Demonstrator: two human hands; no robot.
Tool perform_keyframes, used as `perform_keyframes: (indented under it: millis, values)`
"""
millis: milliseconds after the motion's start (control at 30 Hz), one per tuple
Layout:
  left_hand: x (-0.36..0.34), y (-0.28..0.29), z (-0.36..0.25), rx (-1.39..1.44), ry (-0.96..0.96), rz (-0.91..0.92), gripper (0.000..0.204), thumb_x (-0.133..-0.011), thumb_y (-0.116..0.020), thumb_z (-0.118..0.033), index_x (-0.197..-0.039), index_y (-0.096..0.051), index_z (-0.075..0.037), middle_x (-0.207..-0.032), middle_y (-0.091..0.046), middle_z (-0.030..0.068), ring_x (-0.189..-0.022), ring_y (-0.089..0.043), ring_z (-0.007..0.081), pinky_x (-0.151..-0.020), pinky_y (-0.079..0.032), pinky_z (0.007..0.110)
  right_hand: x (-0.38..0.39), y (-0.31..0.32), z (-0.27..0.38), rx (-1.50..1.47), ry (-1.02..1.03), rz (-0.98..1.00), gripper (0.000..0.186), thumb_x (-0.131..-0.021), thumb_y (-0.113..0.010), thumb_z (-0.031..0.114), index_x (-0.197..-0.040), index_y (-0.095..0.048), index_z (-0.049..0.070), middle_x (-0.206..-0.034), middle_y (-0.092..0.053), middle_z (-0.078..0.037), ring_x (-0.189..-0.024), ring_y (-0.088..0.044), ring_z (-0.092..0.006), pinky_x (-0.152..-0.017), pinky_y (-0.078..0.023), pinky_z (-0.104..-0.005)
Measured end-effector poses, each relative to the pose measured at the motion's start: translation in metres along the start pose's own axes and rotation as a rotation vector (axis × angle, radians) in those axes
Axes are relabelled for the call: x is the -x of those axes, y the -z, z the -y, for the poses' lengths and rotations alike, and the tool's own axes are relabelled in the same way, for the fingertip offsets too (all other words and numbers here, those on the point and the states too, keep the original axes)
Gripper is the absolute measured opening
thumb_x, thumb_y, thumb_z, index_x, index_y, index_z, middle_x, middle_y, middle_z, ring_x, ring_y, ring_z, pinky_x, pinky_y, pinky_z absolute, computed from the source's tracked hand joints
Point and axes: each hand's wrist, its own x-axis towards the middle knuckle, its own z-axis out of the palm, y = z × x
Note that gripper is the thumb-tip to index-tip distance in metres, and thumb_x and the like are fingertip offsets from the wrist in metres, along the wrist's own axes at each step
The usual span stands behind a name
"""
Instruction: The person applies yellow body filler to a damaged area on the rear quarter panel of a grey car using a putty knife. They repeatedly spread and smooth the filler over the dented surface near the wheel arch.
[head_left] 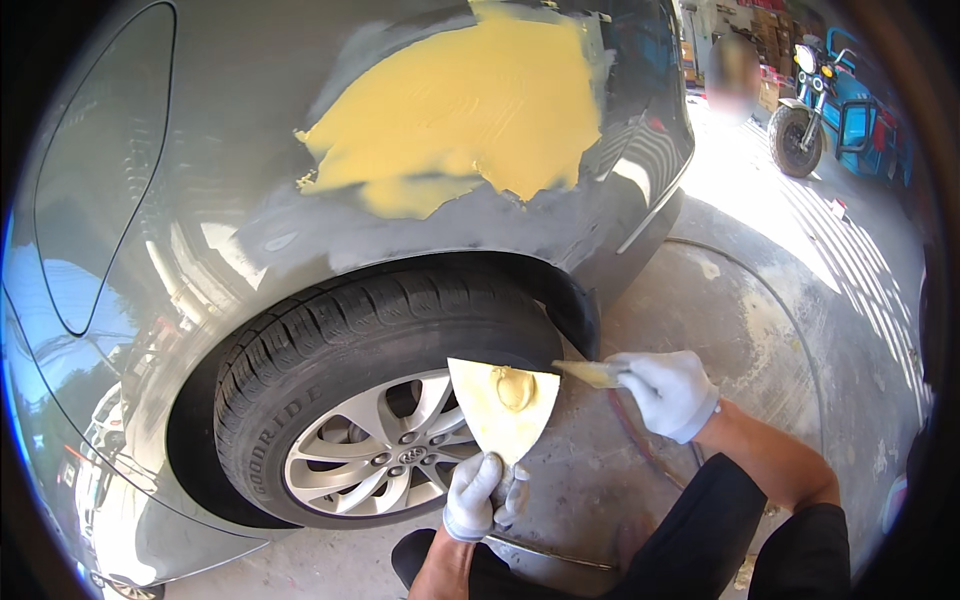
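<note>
Both hands in white gloves, both gripping. Left hand (472,497) closed around the narrow end of a fan-shaped putty spreader (475,400), pale yellow, wide edge up, thumb on the near face; lump of tan-yellow body filler (513,388) sits on its face, right of middle toward the wide edge. Right hand (668,392) closed on a second spreader (597,375), yellowish, seen nearly edge-on, blade pointing left; its dark tip is right at the upper right corner of the first spreader, can't tell if touching. Both spreaders are in front of the wheel area, below the car's bodywork and apart from it in the view. Grey car's rear quarter panel (235,130) fills upper left, with a big yellow filler patch (470,110), ragged edges, above the wheel arch; dull grey scuffed area around it. Fuel flap (105,170) shut, left of patch. Black tire (262,430) and silver multi-spoke alloy rim (345,465) under the arch, left spreader overlapping the rim's right side. Person's knees in black trousers at lower edge. Stained concrete floor (720,370), thin hose (790,300) curving across it. Blue cargo tricycle (858,125) at upper right, partly in shade.
</note>
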Motion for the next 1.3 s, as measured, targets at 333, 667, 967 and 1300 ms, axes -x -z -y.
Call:
perform_keyframes:
  millis: [333,667,967,1300]
  values:
    - [-0.005,-0.01,0.001,-0.202,0.081,-0.184,0.044,-0.113,-0.043,-0.04,-0.114,-0.061,0.0,-0.068,-0.058,0.0072,-0.046,-0.046,0.0127,-0.047,-0.038,0.026,-0.007,-0.012,-0.007,-1.261,-0.921,-0.116,0.036,-0.099,-0.06,0.007,-0.134,-0.065,-0.001,-0.117,-0.071,-0.008,-0.104,-0.07,-0.0201,-0.085,-0.059,-0.038]
    - [-0.008,-0.001,0.002,-0.187,0.019,-0.175,0.034,-0.112,-0.048,-0.031,-0.117,-0.061,0.0,-0.075,-0.061,0.0082,-0.049,-0.048,0.0124,-0.048,-0.04,0.026,-0.006,-0.011,-0.01,-0.739,-0.547,-0.174,0.027,-0.094,-0.068,0.001,-0.121,-0.068,-0.003,-0.109,-0.075,-0.009,-0.097,-0.073,-0.0185,-0.084,-0.058,-0.0323]
    - [-0.003,-0.016,-0.002,-0.148,0.02,-0.24,0.034,-0.111,-0.049,-0.03,-0.114,-0.062,0.001,-0.072,-0.064,0.0057,-0.044,-0.044,0.0091,-0.044,-0.033,0.023,-0.03,0.013,0.032,0.203,0.418,-0.171,0.031,-0.081,-0.071,0.006,-0.109,-0.079,0.017,-0.113,-0.074,-0.004,-0.108,-0.068,-0.0261,-0.095,-0.053,-0.0417]
    - [0.004,-0.019,-0.01,-0.112,0.072,-0.217,0.039,-0.11,-0.051,-0.032,-0.112,-0.063,0.004,-0.069,-0.061,0.0064,-0.043,-0.044,0.0104,-0.043,-0.033,0.024,-0.048,-0.018,0.053,0.408,0.661,-0.007,0.024,-0.084,-0.067,0.019,-0.108,-0.075,0.021,-0.118,-0.072,0.002,-0.114,-0.066,-0.018,-0.099,-0.051,-0.0368]
